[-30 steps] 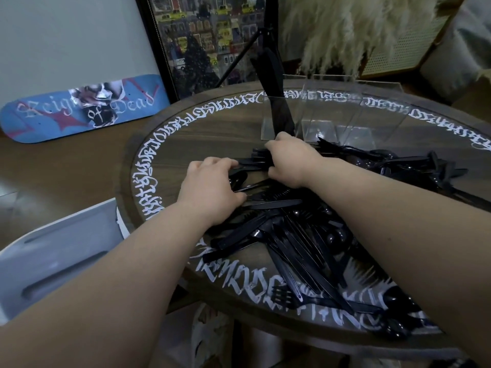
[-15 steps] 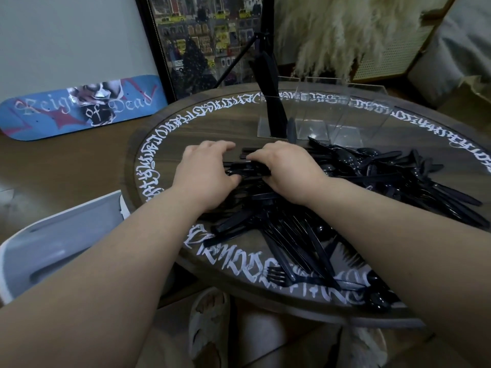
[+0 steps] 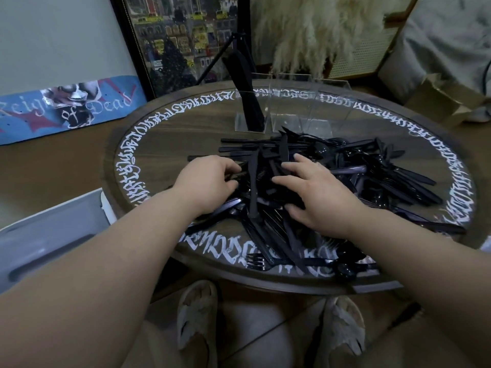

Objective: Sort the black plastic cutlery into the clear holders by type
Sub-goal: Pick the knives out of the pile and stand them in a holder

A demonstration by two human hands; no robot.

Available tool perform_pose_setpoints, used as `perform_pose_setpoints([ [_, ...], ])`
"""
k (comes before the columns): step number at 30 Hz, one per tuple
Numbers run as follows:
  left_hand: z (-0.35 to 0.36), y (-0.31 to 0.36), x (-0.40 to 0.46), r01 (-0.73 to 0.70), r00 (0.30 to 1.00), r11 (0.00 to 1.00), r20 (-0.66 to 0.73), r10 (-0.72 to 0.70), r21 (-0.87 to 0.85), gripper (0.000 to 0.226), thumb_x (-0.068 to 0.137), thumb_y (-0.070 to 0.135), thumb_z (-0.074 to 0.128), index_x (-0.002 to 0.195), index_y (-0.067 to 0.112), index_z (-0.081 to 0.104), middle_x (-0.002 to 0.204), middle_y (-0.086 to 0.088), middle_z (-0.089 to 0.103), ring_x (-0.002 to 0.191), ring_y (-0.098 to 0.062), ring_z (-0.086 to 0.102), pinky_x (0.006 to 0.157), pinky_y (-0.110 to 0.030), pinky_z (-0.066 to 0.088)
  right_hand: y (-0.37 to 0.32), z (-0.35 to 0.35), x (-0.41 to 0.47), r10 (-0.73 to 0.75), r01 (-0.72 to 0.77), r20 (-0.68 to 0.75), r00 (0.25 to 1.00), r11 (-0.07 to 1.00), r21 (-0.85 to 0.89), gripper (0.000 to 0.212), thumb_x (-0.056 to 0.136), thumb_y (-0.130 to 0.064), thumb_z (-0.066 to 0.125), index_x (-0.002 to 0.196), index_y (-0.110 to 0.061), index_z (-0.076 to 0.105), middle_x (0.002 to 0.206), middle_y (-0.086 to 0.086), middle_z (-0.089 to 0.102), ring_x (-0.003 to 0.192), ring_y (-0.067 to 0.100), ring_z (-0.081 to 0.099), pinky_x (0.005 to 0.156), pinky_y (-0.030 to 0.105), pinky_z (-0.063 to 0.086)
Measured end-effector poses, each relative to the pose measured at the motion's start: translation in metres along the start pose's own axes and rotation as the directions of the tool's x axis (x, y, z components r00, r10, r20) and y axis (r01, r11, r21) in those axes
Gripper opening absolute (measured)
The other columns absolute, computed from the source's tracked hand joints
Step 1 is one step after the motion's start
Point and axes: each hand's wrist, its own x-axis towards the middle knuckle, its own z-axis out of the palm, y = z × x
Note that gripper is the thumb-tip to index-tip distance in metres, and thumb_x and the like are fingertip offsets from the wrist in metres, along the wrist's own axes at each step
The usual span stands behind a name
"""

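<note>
So both hands are down in the big heap of black plastic cutlery, which is spread across the middle and right side of the round dark wooden table with white lettering around its rim. The left hand sits at the left edge of the heap, fingers curled in over a few black handles; it looks like it's pinching one or more pieces, but everything is black on black there, so I honestly can't tell what exactly it has. The right hand lies flat on top of the heap just beside it, fingers spread and fairly straight, pressing on the pieces rather than wrapped around any. A long black plastic knife lies between the two hands, pointing away from the person.

Past the hands, at the far side of the table, stands the row of clear acrylic holders. The leftmost compartment already holds a bundle of upright black knives leaning a bit left (the other compartments look see-through from here). The heap's far edge reaches almost to the base of the holders.

Near the front rim a black plastic fork lies apart from the hands, tines pointing left. A blue skateboard deck leans against the wall on the left, and two beige slippers show below the table.
</note>
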Motion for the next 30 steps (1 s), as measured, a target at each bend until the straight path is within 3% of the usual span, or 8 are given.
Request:
perform_pose_setpoints([
  [3, 0.006, 0.014, 0.005, -0.028, 1.000, 0.999, -0.013, 0.028, -0.023, 0.033, 0.091, 0.031, 0.060, 0.123, 0.026, 0.063, 0.125, 0.002, 0.062, 0.115, -0.018, 0.056, 0.098, -0.033, 0.045, 0.011, -0.004, -0.013, 0.019, -0.018, -0.022, 1.000, 0.999, 0.032, 0.063, 0.084, -0.041, 0.066, 0.141, -0.027, 0.044, 0.154, 0.003, 0.029, 0.147, 0.022, 0.009, 0.118, 0.048, 0.017],
  [5, 0.009, 0.023, 0.010, -0.037, 0.999, 0.999, -0.027, 0.037, -0.032, 0.033, 0.091, 0.038, 0.059, 0.121, 0.026, 0.064, 0.119, 0.003, 0.064, 0.110, -0.017, 0.059, 0.094, -0.034, 0.047, 0.014, -0.008, -0.019, 0.031, -0.031, 0.003, 1.000, 0.997, 0.065, 0.067, 0.082, -0.051, 0.065, 0.142, -0.029, 0.043, 0.155, -0.002, 0.027, 0.147, 0.015, 0.006, 0.119, 0.031, 0.009],
  [7, 0.013, 0.034, 0.013, -0.037, 0.999, 0.999, -0.030, 0.035, -0.038, 0.034, 0.089, 0.042, 0.060, 0.120, 0.028, 0.064, 0.112, 0.006, 0.067, 0.104, -0.015, 0.060, 0.090, -0.031, 0.047, 0.017, -0.014, -0.023, 0.067, -0.070, 0.027, 0.997, 0.991, 0.114, 0.071, 0.079, -0.060, 0.061, 0.140, -0.028, 0.045, 0.153, -0.008, 0.029, 0.146, 0.008, 0.009, 0.114, 0.024, 0.012],
  [10, 0.019, 0.048, 0.016, -0.004, 1.000, 0.999, -0.016, 0.003, -0.035, 0.041, 0.086, 0.050, 0.062, 0.120, 0.027, 0.061, 0.101, 0.011, 0.066, 0.100, -0.014, 0.060, 0.082, -0.027, 0.046, 0.021, -0.018, -0.025, 0.118, -0.116, 0.000, 0.993, 0.976, 0.182, 0.057, 0.082, -0.060, 0.055, 0.125, -0.023, 0.062, 0.139, -0.007, 0.049, 0.137, 0.008, 0.034, 0.109, 0.025, 0.028],
  [14, 0.027, 0.060, 0.020, 0.095, 0.995, 0.995, 0.019, -0.095, 0.017, 0.059, 0.075, 0.067, 0.062, 0.115, 0.024, 0.054, 0.098, 0.008, 0.065, 0.095, -0.018, 0.060, 0.078, -0.033, 0.048, 0.027, -0.016, -0.022, 0.179, -0.153, -0.110, 0.978, 0.966, 0.210, 0.024, 0.088, -0.039, 0.060, 0.095, -0.019, 0.072, 0.102, -0.004, 0.067, 0.100, 0.014, 0.060, 0.089, 0.028, 0.044],
  [20, 0.027, 0.061, 0.025, 0.220, 0.975, 0.965, 0.029, -0.218, -0.140, 0.044, 0.077, 0.042, 0.073, 0.104, 0.021, 0.047, 0.102, 0.000, 0.065, 0.099, -0.022, 0.059, 0.083, -0.034, 0.048, 0.023, -0.014, -0.007, 0.264, -0.237, -0.113, 0.958, 0.949, 0.208, 0.024, 0.092, -0.032, 0.058, 0.112, -0.022, 0.065, 0.101, -0.002, 0.067, 0.102, 0.017, 0.057, 0.088, 0.031, 0.046],
  [26, 0.010, 0.039, 0.020, 0.366, 0.926, 0.838, 0.074, -0.369, -0.405, 0.053, 0.076, 0.029, 0.078, 0.123, 0.016, 0.058, 0.116, -0.002, 0.064, 0.102, -0.019, 0.062, 0.092, -0.031, 0.048, 0.017, -0.018, 0.005, 0.310, -0.273, -0.107, 0.945, 0.925, 0.263, 0.021, 0.091, -0.027, 0.058, 0.109, -0.020, 0.067, 0.098, -0.006, 0.069, 0.098, 0.017, 0.062, 0.087, 0.031, 0.048],
  [30, -0.005, 0.022, 0.007, 0.415, 0.894, 0.712, 0.110, -0.434, -0.566, 0.013, 0.081, 0.015, 0.075, 0.092, 0.017, 0.070, 0.089, -0.003, 0.070, 0.071, -0.011, 0.062, 0.058, -0.017, 0.046, 0.009, -0.023, 0.012, 0.335, -0.286, -0.116, 0.935, 0.906, 0.311, 0.019, 0.091, -0.027, 0.059, 0.105, -0.020, 0.069, 0.092, -0.008, 0.069, 0.094, 0.016, 0.062, 0.084, 0.027, 0.047],
])
